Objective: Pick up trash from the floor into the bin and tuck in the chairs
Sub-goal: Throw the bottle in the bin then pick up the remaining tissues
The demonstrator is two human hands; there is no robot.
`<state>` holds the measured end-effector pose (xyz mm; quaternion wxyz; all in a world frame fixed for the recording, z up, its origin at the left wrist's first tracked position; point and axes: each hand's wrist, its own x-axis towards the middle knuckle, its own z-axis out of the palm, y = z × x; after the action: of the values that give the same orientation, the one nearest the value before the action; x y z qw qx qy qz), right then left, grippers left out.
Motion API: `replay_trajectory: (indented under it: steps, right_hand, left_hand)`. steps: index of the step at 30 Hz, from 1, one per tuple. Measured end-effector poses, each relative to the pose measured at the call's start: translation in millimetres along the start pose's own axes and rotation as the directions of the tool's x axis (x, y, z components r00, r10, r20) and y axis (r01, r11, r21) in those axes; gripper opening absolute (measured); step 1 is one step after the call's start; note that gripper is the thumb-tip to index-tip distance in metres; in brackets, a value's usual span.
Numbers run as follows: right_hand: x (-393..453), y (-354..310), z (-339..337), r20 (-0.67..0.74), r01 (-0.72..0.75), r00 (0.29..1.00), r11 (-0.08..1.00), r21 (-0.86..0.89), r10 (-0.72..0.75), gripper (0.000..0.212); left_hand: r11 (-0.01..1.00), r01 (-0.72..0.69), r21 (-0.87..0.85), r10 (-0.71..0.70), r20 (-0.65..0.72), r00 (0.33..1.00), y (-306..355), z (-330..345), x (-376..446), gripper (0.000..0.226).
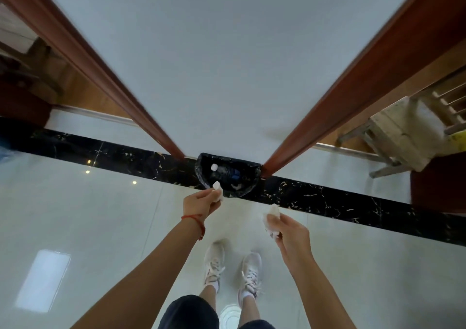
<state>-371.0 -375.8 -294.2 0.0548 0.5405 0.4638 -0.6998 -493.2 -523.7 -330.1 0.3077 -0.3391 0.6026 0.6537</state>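
Two crumpled tissues, one pinched in the left hand (199, 205) and one in the right hand (290, 233), near one black-lined bin (252, 177) at frame centre holding one bottle (224, 170).

The bin (228, 175) stands against the white wall (227, 64), hemmed between two wooden frames (327, 112); its mouth is open from above, with bare tiled floor (100, 215) in front

Soft, even daylight, fairly bright. The glossy floor (106, 228) mirrors a pale window patch near left and two small lamp spots farther left. Motion blur smears the wooden frames (83, 59) and the stool (401, 132) far right. Wide-angle distortion splays straight lines outward toward the edges.
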Motion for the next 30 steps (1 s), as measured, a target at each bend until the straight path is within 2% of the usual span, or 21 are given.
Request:
replay_trajectory:
  steps: [4,5,7,10,14,16,17,19,21,24,27,30]
  right_hand:
    - [20.3,14.1,-2.7,-0.013,-0.025,1.0,0.997,0.073,0.026,0.006]
    - [25.0,18.2,-4.1,-0.012,-0.027,1.0,0.997,0.077,0.028,0.011]
    - [31.2,22.7,-4.9,-0.014,-0.029,0.999,0.997,0.065,0.03,0.018]
    - [33.4,23.5,-1.4,-0.031,-0.032,0.999,0.998,0.059,0.034,0.004]
    - [39.0,25.7,2.6,-0.047,-0.037,0.998,0.998,0.042,0.039,0.009]
    - [41.1,25.1,5.9,-0.046,-0.042,0.998,0.999,0.034,0.043,0.009]
    - [42.5,24.7,7.5,-0.045,-0.044,0.998,0.998,0.034,0.045,0.009]
    - [45.0,22.3,11.7,-0.04,-0.046,0.998,0.999,0.025,0.047,0.011]
    - [50.1,19.4,16.8,-0.037,-0.056,0.998,0.998,0.006,0.056,0.012]
    - [63.7,16.7,28.5,-0.05,-0.071,0.996,0.996,-0.057,0.068,0.01]
    - [79.8,16.9,44.7,-0.068,-0.067,0.996,0.994,-0.091,0.061,0.01]
    - [101.2,16.6,61.5,-0.08,-0.073,0.995,0.99,-0.117,0.064,0.008]
  left_hand:
    - [1.0,0.013,0.005,-0.013,-0.011,1.0,-4.4,11.0,33.6,0.025]
    - [1.0,0.019,-0.007,-0.019,-0.015,1.0,-4.8,13.0,40.0,0.025]
    - [1.0,0.028,-0.011,-0.028,-0.014,1.0,-5.4,15.7,51.1,0.024]
    - [0.999,0.03,0.014,-0.03,-0.001,1.0,-4.6,17.1,61.4,0.022]
    - [0.999,0.019,0.045,-0.021,0.03,0.999,-0.1,16.4,63.0,0.017]
    - [0.992,-0.019,0.128,0.017,0.02,1.0,1.5,13.1,63.3,0.021]
    - [0.972,-0.075,0.222,0.072,0.022,0.997,1.1,10.8,64.0,0.026]
    - [0.833,-0.242,0.498,0.231,0.084,0.969,-0.5,4.8,63.0,0.03]
    - [0.647,-0.364,0.671,0.359,0.153,0.921,-2.5,-1.5,58.9,0.031]
    - [0.453,-0.477,0.753,0.478,0.246,0.843,-8.3,-14.3,56.9,0.031]
    - [0.211,-0.535,0.818,0.516,0.372,0.772,-14.0,-28.1,57.6,0.034]
    - [0.067,-0.59,0.804,0.559,0.46,0.69,-16.3,-37.5,53.4,0.034]
